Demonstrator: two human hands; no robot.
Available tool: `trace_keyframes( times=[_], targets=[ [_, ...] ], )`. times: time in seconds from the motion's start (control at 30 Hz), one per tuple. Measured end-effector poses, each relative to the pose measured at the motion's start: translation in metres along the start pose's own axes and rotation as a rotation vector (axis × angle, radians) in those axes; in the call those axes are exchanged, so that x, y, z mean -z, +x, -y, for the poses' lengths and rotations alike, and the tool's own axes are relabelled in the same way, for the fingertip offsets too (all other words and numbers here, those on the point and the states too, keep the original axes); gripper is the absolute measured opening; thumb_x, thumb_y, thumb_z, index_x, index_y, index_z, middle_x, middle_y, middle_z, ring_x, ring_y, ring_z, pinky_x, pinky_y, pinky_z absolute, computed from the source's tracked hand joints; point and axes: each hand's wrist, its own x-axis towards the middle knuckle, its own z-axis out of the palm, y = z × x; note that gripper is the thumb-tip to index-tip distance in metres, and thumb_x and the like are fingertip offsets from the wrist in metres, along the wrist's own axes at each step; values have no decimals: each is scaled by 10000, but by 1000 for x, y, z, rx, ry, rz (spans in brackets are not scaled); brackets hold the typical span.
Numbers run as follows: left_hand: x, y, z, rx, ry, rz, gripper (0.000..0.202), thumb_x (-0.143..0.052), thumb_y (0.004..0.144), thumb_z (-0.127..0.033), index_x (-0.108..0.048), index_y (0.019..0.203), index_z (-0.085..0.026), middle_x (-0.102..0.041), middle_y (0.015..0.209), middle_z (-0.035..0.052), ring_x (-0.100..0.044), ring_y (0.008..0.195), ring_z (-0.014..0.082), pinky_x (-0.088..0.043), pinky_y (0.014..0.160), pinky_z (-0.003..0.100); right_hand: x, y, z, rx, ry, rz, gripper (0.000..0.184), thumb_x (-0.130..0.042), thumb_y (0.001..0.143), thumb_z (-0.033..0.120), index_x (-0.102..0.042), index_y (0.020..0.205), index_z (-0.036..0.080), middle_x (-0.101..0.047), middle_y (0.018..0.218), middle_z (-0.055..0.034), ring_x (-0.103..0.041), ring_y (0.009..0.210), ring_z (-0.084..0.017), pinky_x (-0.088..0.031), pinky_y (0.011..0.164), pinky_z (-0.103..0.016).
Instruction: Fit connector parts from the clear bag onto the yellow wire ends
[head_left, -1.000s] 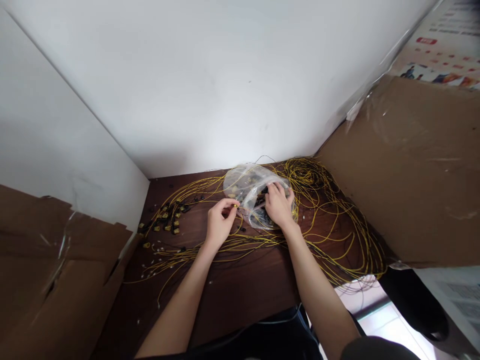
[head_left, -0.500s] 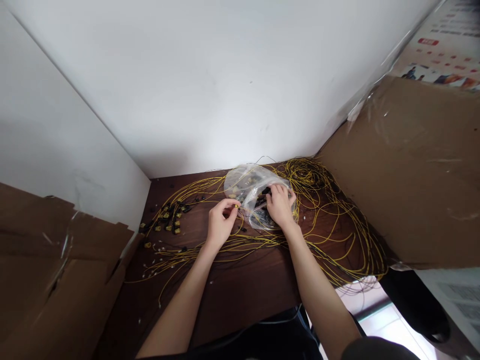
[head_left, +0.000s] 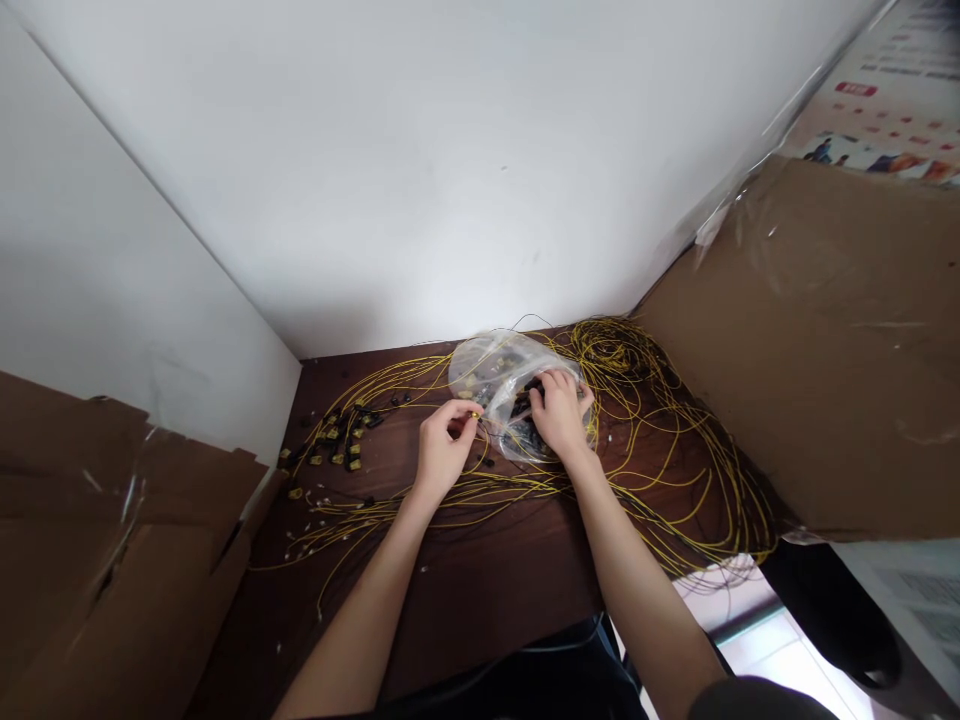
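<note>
My left hand (head_left: 441,450) pinches the end of a thin yellow wire (head_left: 474,414) between thumb and fingers, just left of a clear plastic bag (head_left: 487,368). My right hand (head_left: 556,413) reaches into the bag's mouth with curled fingers among small black parts (head_left: 525,432); what it grips is hidden. Both hands rest over a dark wooden table (head_left: 480,570) strewn with long yellow wires (head_left: 660,440).
A cluster of small black and yellow connectors (head_left: 337,440) lies on the table's left. Cardboard sheets stand on the left (head_left: 112,560) and right (head_left: 825,350). White walls close the back. A coiled wire heap (head_left: 611,350) sits behind the bag.
Almost nothing has changed; both hands stay at the bag, with the right hand's fingers shifting slightly inside it.
</note>
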Motion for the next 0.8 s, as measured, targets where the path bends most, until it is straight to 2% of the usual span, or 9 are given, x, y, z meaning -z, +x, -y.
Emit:
trace_keyframes(
  times=[0.3, 0.57, 0.8],
  targets=[
    [-1, 1, -2, 12, 2, 4, 130, -530, 770, -144, -640, 832, -174, -688, 836, 36, -619, 665, 125, -456, 583, 211, -1, 0, 2, -9, -13, 22, 292, -373, 878, 231, -595, 1062, 193, -601, 1170, -99, -418, 1166, -244, -142, 984, -483],
    [-1, 1, 1, -19, 28, 7, 134, -522, 782, -150, -639, 840, -175, -683, 845, 34, -616, 716, 130, -456, 612, 214, -4, -2, 3, 96, -99, 64, 360, -324, 895, 205, -513, 1201, 207, -529, 1284, -88, -324, 1259, -262, -115, 1007, -505],
    [-1, 1, 0, -11, 40, 13, 131, -524, 783, -153, -641, 837, -174, -685, 847, 30, -617, 723, 128, -443, 600, 204, -4, -1, 3, 48, -85, 20, 294, -350, 889, 201, -594, 1052, 189, -569, 1143, -99, -432, 1130, -234, -163, 991, -439]
  ],
)
